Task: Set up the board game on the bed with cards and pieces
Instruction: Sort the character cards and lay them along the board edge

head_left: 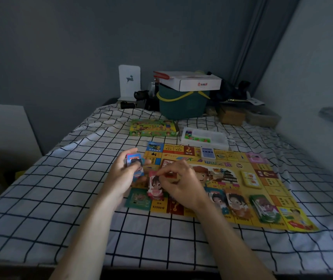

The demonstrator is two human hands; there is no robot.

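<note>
Board: a flat yellow paper game board (222,170) is lying on the checked bedsheet (60,188), its long side running from 8 toward 2 o'clock.
Left hand: the left hand (125,174) is curling, palm up, around a small stack of glossy cards (134,161) at the board's 9 o'clock edge.
Right hand: the right hand (179,184) is arching knuckles-up, fingertips pinching a pink cartoon card (154,185) standing near upright.
Laid cards: two face-up cards (228,201) and a green deck (263,207) are sitting along the 5 o'clock edge.
Tray: a clear plastic tray (206,138) of coloured pieces is resting at 12 o'clock, beside the green game box (153,128).
</note>
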